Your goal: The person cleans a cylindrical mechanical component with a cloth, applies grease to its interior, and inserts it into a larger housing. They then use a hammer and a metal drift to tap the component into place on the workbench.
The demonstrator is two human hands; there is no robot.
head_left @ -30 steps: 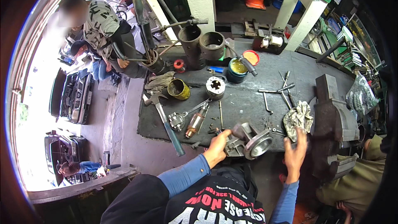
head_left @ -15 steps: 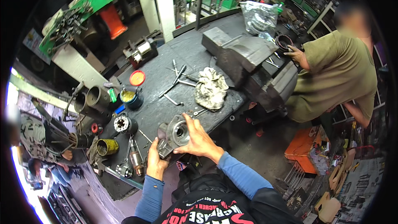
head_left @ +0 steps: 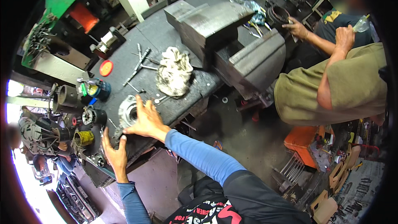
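My right hand [head_left: 146, 120] grips a round grey metal housing [head_left: 125, 108] with a hole in its middle, fingers over the rim and thumb at its near side. The housing is over the near edge of the black workbench; I cannot tell whether it rests on it. My left hand [head_left: 117, 156], thumb and forefinger apart, is just below the housing's near end. A dark cylindrical part [head_left: 94, 117] and a yellow can [head_left: 84, 138] stand to the left. Beyond lie a crumpled dirty rag [head_left: 174, 72] and a T-handled wrench [head_left: 139, 67].
A large bench vise [head_left: 232, 37] fills the bench's right side. A person in an olive shirt [head_left: 331, 87] stands beyond it, near another person's arms. An orange lid [head_left: 106, 68] and blue tub of grease [head_left: 100, 88] are at the left. An orange cabinet [head_left: 304, 145] stands on the floor.
I have turned, and the view has shifted right. Both hands and the housing have moved left over the bench. My left hand has come away from the housing and opened.
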